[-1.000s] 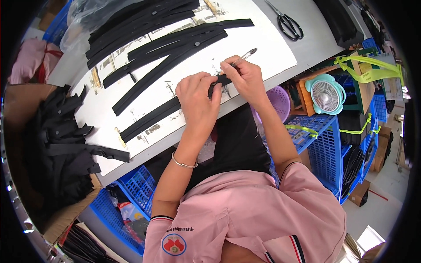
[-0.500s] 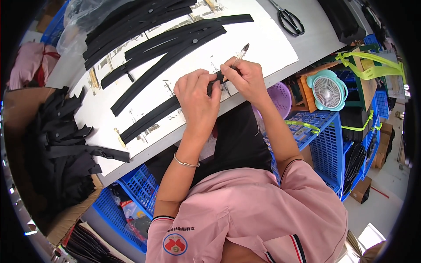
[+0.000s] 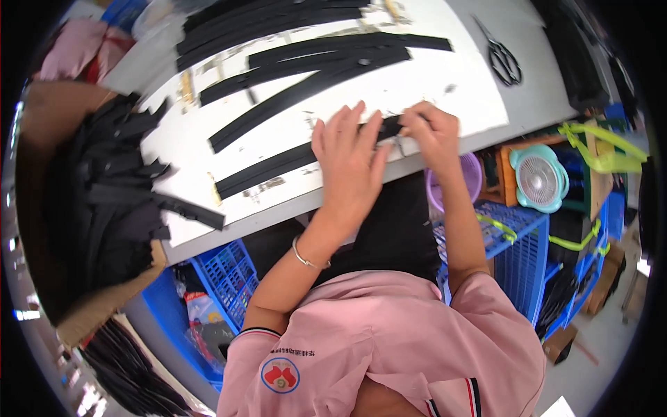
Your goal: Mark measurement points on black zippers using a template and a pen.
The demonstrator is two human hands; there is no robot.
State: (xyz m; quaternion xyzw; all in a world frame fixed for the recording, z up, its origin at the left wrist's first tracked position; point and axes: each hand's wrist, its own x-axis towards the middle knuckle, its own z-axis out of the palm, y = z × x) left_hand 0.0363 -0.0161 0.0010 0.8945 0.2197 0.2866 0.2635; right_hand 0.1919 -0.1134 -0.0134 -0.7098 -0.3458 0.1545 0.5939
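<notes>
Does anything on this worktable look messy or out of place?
Mostly orderly. The left hand and right hand press one black strip flat. The odd spot is the heap of black strips at the table's left end, with one piece jutting out askew.

Brown cardboard box (image 3: 104, 306) at table's left.

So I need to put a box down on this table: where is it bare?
Bare grey tabletop lies right of the white sheet, below the scissors. The sheet's left half is crowded with black strips; both hands press one strip at the near edge.
</notes>
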